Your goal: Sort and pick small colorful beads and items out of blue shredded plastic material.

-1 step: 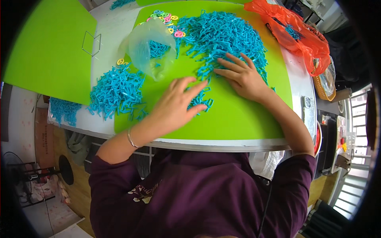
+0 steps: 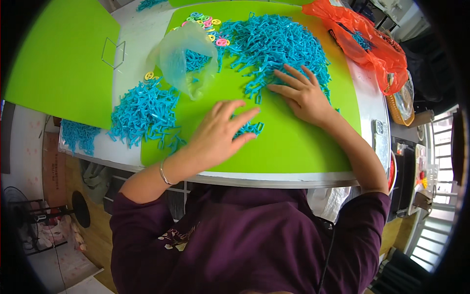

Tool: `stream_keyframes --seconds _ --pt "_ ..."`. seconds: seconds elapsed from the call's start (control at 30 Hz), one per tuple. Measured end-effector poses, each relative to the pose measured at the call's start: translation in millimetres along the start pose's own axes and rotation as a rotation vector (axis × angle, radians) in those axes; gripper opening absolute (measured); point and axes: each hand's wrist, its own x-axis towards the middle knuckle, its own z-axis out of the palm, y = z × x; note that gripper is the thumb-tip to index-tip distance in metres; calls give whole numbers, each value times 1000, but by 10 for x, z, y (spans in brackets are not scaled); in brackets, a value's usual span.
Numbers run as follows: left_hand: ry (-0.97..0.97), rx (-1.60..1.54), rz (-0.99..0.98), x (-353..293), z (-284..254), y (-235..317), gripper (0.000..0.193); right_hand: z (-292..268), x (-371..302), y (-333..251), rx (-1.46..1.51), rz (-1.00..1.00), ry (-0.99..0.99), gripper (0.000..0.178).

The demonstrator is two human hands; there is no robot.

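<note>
A large heap of small blue plastic pieces (image 2: 279,44), some shaped like narrow loops, lies on the green board (image 2: 293,147). My right hand (image 2: 306,98) rests at the heap's near edge with fingers spread, fingertips touching the pieces. Nearer to me, my left hand (image 2: 218,132) is open, its fingers apart and curved around a small cluster of blue pieces (image 2: 252,129). Part of that cluster is hidden behind the fingers. A silvery bangle (image 2: 165,174) circles my left wrist. Neither hand visibly grips a piece.
A translucent plastic bag (image 2: 183,59) with blue pieces stands left of the heap, beside colourful rings (image 2: 196,20). Another blue pile (image 2: 147,115) lies at the left. An orange-red bag (image 2: 364,44) occupies the far right, and a phone (image 2: 379,132) the right table edge.
Both hands have shifted slightly to the right. Blue pieces between my two hands have drawn apart, leaving the small cluster by my left hand more separate from the heap.
</note>
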Motion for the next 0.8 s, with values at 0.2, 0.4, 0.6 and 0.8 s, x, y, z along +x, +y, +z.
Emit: stream_keyframes --seconds 0.2,0.4,0.6,0.8 --pt "16 -9 196 -187 275 -85 42 -59 147 -312 138 -97 1 37" --pt "113 -125 217 -173 200 -176 20 10 43 -232 109 -159 -14 30" --pt "107 -116 194 -193 123 -217 12 -204 -248 -103 88 -101 20 32" --pt "75 -99 195 -125 71 -199 20 12 262 -386 94 -49 52 46"
